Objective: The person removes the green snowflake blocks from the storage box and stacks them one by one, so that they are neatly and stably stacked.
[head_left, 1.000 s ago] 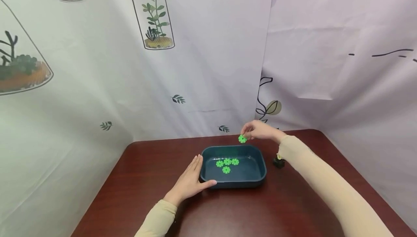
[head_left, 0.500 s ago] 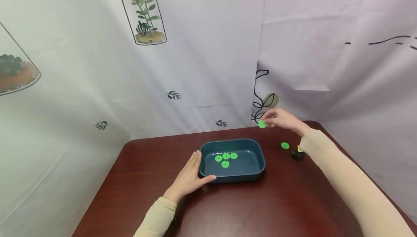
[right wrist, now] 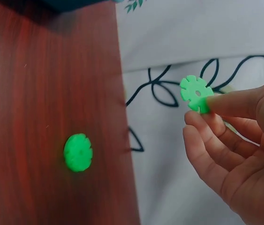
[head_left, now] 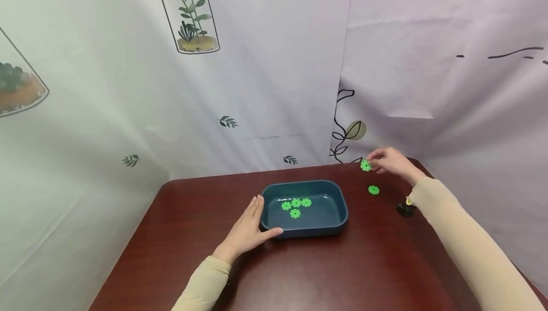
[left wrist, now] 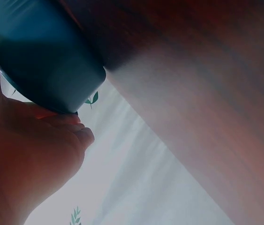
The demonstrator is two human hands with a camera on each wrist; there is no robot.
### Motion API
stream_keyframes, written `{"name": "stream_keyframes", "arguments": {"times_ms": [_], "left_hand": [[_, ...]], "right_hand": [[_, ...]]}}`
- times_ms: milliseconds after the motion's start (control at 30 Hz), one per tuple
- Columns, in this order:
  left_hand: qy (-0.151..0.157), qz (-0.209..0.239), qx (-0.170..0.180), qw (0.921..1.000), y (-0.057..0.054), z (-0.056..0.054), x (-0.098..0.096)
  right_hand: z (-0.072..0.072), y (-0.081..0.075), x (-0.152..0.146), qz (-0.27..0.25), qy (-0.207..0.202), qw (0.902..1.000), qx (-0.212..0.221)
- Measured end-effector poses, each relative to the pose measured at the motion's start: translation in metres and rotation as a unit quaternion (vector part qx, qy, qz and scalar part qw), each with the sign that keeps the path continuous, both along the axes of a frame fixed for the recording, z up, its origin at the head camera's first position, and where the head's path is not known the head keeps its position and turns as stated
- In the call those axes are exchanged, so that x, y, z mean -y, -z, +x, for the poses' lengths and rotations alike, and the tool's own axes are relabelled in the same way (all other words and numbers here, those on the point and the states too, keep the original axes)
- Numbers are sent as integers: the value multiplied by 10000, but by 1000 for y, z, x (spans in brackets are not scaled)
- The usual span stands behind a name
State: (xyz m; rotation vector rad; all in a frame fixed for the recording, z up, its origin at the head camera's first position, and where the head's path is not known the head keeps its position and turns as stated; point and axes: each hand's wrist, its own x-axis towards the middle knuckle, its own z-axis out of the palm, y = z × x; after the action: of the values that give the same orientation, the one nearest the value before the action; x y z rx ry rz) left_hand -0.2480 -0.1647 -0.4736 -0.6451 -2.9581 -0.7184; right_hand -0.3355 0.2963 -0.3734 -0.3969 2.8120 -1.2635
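Green plastic disc (head_left: 366, 165) is pinched by the right hand (head_left: 391, 162); the tray (head_left: 338, 216) is touched by the flat, straight-fingered left hand (head_left: 246, 232).

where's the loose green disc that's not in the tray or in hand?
The loose green disc lies flat on the table, right of the blue tray, just below the right hand in the head view.

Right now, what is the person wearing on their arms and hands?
Both arms are covered to the wrist by long, close-fitting sleeves in a pale beige cloth, plain and unmarked. The left hand and right hand are bare: no gloves, and no rings or watch that I can see. No cables or straps show in the head view.
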Motion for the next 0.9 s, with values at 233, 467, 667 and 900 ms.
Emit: {"name": "stream_keyframes", "arguments": {"times_ms": [233,467,667,900], "left_hand": [[6,15,-7,10000,-4,-1,1],[-13,-69,21,10000,-4,-3,1],[0,-43,3,10000,-1,-2,1],[-1,-17,35,10000,1,-1,0]], "right_hand": [[0,19,-12,153,225,9996,-79],[1,41,-20,188,346,9992,68],[2,57,-25,140,411,9988,224],[4,71,-27,116,421,9982,410]]}}
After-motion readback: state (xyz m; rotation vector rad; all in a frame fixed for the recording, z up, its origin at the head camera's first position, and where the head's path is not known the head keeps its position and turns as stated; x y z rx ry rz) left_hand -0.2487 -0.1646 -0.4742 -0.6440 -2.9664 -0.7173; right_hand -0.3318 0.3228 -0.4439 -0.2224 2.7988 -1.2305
